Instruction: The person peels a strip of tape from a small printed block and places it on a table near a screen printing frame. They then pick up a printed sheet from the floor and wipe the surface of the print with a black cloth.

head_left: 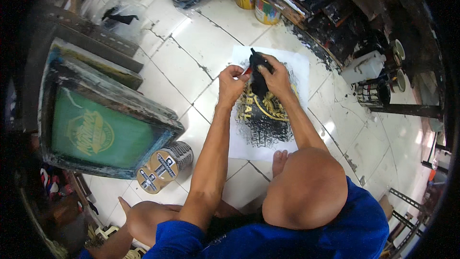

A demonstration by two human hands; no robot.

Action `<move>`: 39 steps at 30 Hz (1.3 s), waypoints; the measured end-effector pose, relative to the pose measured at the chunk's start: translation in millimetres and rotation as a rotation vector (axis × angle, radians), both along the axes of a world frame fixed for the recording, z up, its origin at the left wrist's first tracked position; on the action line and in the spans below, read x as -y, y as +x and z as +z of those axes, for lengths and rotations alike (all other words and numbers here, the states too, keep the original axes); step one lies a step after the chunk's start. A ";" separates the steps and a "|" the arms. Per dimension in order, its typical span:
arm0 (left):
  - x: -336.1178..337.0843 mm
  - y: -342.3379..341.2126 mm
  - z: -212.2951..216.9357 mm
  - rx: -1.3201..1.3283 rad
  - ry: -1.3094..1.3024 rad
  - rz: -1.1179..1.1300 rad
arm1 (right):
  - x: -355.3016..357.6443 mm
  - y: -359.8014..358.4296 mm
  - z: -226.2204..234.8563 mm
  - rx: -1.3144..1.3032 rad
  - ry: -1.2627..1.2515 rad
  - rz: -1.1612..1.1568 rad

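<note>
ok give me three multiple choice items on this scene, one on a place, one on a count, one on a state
1. Where does the green-meshed screen frame lie?
A. to the person's left, on the floor
B. on the white sheet
C. on the shelf

2. How many tape-crossed cans lie by the frame's near corner?
A. one
B. two
C. four

3. What is the right hand doing?
A. resting flat on the tiles
B. gripping a black rag
C. lifting a paint tin

Answers: 1 A, it lies left of the left hand; 2 B, two lids show side by side; 3 B, its fingers close on the black rag above the white sheet.
</note>
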State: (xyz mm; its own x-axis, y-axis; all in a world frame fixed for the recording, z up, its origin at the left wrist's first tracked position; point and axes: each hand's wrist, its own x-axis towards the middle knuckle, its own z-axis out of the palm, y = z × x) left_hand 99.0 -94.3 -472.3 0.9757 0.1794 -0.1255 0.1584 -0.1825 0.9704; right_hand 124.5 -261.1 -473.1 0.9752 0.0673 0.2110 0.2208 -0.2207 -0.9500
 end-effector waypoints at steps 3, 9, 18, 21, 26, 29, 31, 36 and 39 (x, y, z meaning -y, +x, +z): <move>-34.3 7.5 43.3 0.077 0.020 -0.105 | -28.3 1.7 51.3 -0.066 0.083 0.171; -49.4 30.7 205.6 0.254 0.114 -0.285 | -31.0 26.9 197.2 0.133 0.057 0.220; -114.7 -38.0 358.9 0.413 -0.004 -0.090 | -120.5 18.6 374.2 0.549 0.041 0.403; -140.1 -56.7 367.2 0.585 -0.060 0.071 | -149.9 28.1 428.4 0.513 -0.094 0.703; -157.4 -83.7 381.1 0.666 -0.218 0.328 | -203.3 21.8 463.1 0.514 -0.118 0.834; -160.3 -90.8 386.1 0.713 -0.227 0.402 | -221.7 -0.3 444.1 0.616 -0.036 0.531; -164.4 -91.5 388.7 0.751 -0.220 0.412 | -227.7 -8.5 441.4 0.695 0.007 0.476; -163.0 -92.4 381.8 0.726 -0.355 0.427 | -235.4 -14.5 426.1 0.650 0.252 0.505; -163.1 -93.4 379.5 0.711 -0.438 0.371 | -232.6 -0.6 423.4 0.398 0.350 0.654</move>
